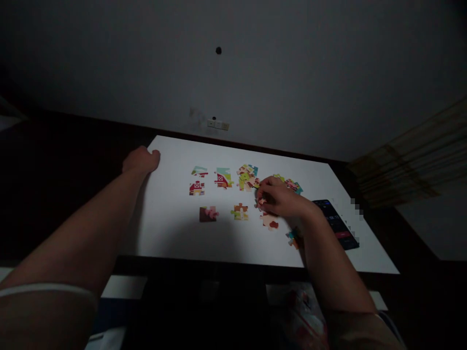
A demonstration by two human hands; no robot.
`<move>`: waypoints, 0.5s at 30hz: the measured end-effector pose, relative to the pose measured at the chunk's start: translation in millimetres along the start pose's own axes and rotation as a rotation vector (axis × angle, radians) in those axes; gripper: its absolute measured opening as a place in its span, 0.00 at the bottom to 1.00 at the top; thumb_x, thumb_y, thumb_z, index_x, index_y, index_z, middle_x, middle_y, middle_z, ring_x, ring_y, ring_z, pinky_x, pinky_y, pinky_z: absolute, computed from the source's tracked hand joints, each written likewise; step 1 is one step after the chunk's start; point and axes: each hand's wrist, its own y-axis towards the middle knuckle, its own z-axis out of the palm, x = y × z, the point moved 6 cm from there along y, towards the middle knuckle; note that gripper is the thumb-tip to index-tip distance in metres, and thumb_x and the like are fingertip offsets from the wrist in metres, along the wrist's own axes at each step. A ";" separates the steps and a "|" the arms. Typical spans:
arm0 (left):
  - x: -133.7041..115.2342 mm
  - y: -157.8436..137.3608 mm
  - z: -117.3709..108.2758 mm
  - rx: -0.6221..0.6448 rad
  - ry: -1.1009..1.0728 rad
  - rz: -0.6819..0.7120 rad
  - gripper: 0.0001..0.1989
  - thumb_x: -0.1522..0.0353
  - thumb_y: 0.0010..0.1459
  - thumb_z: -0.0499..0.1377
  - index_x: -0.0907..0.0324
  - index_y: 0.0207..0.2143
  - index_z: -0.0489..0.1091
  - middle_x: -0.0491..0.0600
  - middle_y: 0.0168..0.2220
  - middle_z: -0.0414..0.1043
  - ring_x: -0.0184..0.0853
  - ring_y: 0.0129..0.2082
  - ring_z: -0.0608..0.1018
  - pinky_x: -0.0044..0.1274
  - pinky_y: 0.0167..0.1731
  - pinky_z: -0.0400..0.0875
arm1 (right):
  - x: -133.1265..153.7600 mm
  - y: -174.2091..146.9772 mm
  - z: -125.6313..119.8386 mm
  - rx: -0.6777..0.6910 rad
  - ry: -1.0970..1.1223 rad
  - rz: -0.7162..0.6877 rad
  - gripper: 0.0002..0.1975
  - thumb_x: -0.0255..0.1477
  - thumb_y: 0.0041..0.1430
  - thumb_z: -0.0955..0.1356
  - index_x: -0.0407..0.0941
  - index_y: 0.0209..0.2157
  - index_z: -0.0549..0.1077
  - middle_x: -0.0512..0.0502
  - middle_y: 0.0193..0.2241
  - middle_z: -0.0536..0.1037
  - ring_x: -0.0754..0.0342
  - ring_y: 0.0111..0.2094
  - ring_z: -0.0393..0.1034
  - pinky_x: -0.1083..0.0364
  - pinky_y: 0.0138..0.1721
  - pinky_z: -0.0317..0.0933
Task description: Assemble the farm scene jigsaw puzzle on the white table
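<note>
The left sleeve (pixel 40 321) is dim brownish cloth, ending near the elbow in a narrow, curved white band (pixel 47 288); the right sleeve (pixel 359 328) shows a similar dark brown, its edge blurred by shadow; left forearm (pixel 83 218), left hand (pixel 141 160), right forearm (pixel 328 257) and right hand (pixel 279 197) are bare.

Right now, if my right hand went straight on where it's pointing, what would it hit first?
Past the puzzle piece at its fingertips, your right hand would probably meet the heap of pieces first, though the hand's height above the white table is hard to judge, so it might pass over.
</note>
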 end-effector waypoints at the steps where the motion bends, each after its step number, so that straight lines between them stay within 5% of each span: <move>1: 0.3 -0.5 -0.1 -0.002 0.000 -0.003 0.31 0.53 0.61 0.47 0.71 0.54 0.65 0.69 0.52 0.68 0.56 0.50 0.72 0.39 0.44 0.68 | 1.4 0.7 -2.3 0.000 0.014 0.010 0.09 0.27 0.49 0.70 0.52 0.35 0.75 0.45 0.43 0.72 0.44 0.48 0.64 0.46 0.51 0.58; 5: 1.0 -2.9 -1.3 -0.013 -0.015 -0.021 0.31 0.53 0.59 0.48 0.68 0.53 0.66 0.68 0.52 0.69 0.56 0.50 0.73 0.40 0.45 0.69 | 8.3 6.3 -12.4 0.010 0.127 0.041 0.01 0.29 0.52 0.69 0.50 0.29 0.73 0.46 0.35 0.77 0.46 0.41 0.69 0.46 0.47 0.61; 8: 1.9 -4.8 -2.2 -0.022 -0.037 -0.037 0.31 0.52 0.59 0.49 0.67 0.53 0.66 0.68 0.51 0.69 0.56 0.50 0.73 0.41 0.45 0.69 | 18.8 18.8 -12.5 -0.038 0.311 0.050 0.05 0.34 0.54 0.69 0.48 0.31 0.74 0.46 0.34 0.78 0.48 0.38 0.71 0.48 0.42 0.65; 12: 4.2 -4.4 -1.7 -0.034 -0.061 -0.034 0.29 0.54 0.59 0.49 0.67 0.52 0.67 0.67 0.51 0.70 0.56 0.49 0.73 0.41 0.44 0.69 | 39.7 48.8 9.4 -0.126 0.478 0.051 0.09 0.35 0.57 0.67 0.49 0.39 0.74 0.46 0.38 0.79 0.50 0.38 0.74 0.49 0.39 0.67; 15: 6.3 -1.6 -0.1 -0.048 -0.071 -0.021 0.28 0.55 0.59 0.49 0.67 0.52 0.68 0.67 0.50 0.70 0.57 0.49 0.73 0.41 0.44 0.70 | 55.5 70.6 32.5 -0.114 0.399 0.020 0.10 0.33 0.60 0.66 0.49 0.42 0.75 0.46 0.38 0.80 0.50 0.37 0.74 0.50 0.38 0.67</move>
